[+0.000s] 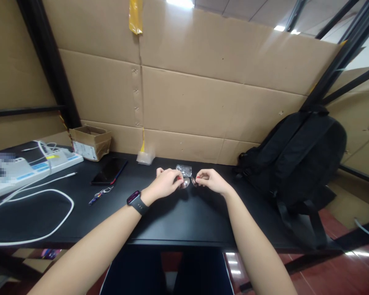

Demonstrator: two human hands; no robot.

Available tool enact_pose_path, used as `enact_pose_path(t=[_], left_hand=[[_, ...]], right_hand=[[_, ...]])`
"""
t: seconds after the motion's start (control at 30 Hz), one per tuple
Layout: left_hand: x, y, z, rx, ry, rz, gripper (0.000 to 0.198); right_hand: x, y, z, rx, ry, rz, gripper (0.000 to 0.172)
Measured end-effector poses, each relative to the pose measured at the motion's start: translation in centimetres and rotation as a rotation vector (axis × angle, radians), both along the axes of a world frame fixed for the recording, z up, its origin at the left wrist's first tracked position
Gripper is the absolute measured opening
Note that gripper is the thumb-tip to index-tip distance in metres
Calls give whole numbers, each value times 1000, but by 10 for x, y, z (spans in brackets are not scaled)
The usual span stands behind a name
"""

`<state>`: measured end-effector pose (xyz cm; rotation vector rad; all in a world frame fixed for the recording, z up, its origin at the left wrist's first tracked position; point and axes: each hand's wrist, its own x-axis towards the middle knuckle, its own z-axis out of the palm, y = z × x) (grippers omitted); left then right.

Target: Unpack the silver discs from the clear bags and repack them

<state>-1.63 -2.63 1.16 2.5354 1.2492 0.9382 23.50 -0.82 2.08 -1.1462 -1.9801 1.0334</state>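
Both hands meet over the tabletop (184, 227), nearer its back edge than its front edge and about midway between its left and right ends. The left hand (164, 183), with a dark watch (137, 201) on its wrist, has thumb and fingers pinching a shiny round piece (185, 182). The right hand (214, 180) has its fingertips drawn together on a thin shiny piece (193, 180), just beside the first; whether the two join is too small to tell. Just behind them, toward the back edge, lies a clear packet (184, 170). A small plastic bag (145, 158) sits at the back edge, left of the hands. Toward the back left corner stands an open cardboard box (90, 144), with a dark phone (109, 172) and a keychain (100, 196) in front of it. A white power strip (37, 171) and a looped white cable (70, 213) occupy the left end. A black backpack (304, 151) fills the right end.
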Motion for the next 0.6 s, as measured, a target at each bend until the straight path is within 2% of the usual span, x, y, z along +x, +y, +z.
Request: enact_pose_path(t=[0.2,0.47,0.6], left_hand=[[3,5,1,-23,-215,143,17],[8,7,-5,-28,-361,76,16],[7,9,-7,-26,-353,104,17]], right_hand=[[-18,2,-6,108,289,-109,31],[-41,-3,-12,228,359,-107,26],[-48,-8,-13,142,470,-74,27]])
